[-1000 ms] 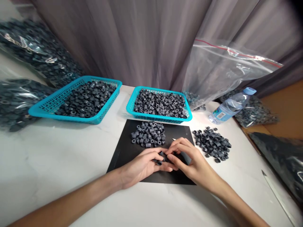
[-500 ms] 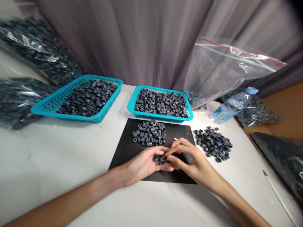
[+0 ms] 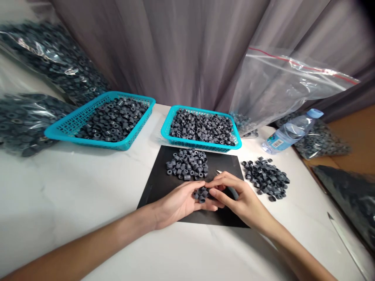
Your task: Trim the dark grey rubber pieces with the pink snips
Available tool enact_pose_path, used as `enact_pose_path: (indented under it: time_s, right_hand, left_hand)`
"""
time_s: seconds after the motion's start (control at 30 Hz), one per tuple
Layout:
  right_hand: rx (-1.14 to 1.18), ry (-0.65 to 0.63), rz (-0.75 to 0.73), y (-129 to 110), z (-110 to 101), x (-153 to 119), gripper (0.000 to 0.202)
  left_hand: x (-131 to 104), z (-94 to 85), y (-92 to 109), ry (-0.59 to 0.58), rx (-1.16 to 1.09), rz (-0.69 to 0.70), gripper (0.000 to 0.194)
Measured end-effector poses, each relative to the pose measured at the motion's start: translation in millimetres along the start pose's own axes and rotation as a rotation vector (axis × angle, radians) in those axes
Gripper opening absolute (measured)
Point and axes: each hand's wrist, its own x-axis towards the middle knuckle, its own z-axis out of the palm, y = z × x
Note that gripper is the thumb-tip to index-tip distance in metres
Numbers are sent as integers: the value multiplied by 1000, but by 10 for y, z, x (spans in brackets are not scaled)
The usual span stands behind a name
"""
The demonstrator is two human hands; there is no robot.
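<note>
Since half a second ago, the left thumb (image 3: 197,184) has straightened a little, and the dark rings (image 3: 202,193) show more openly in the palm. On the white table (image 3: 88,191) stand two turquoise baskets, the left basket (image 3: 84,143) and the right basket (image 3: 199,145), both with many similar rings. In front of the right one lies a black mat (image 3: 159,175). Above it, the left hand (image 3: 177,203) holds several rings in its curled fingers, between thumb and palm. The right hand (image 3: 241,197) has its thumb and index finger against these rings; whether they pinch one, I cannot tell. On the bottle (image 3: 299,127), the blue label (image 3: 275,141) carries a barcode, but its words are too small for reading.
</note>
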Motion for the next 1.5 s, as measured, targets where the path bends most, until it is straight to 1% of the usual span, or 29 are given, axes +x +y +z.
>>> enact_pose_path:
  time_s: [0.13,0.27,0.57,0.73,0.9,0.97,1.07,1.2,1.37,1.5]
  right_hand:
    - [-22,-16,29,-20,-45,7,15]
    - [-33,-36,51,-31,-76,2,15]
    - [-24,-42,61,-88,-88,2,17]
    - [-91,14,20,-72,-87,1,16]
    - [-155,96,46,-55,-91,-8,26]
    - [-173,118,42,-26,-85,-7,28]
    - [-191,172,13,39,-77,6,28]
    - [-226,245,-44,92,-60,15,25]
    - [-281,237,-200,35,24,-30,22]
    - [-290,259,-247,21,87,-38,18]
  left_hand:
    - [-5,5,5,6,21,-14,34]
    - [-6,0,5,-1,37,-5,31]
    - [-14,7,16,-18,77,21,25]
    - [-16,9,25,2,58,-1,30]
    - [-22,21,44,47,59,-62,39]
    - [-17,18,46,46,61,-82,44]
    - [-14,1,44,46,92,-88,47]
    - [-36,-9,69,64,92,-101,41]
    - [-78,36,140,79,38,-173,22]
    - [-84,51,132,97,10,-188,22]
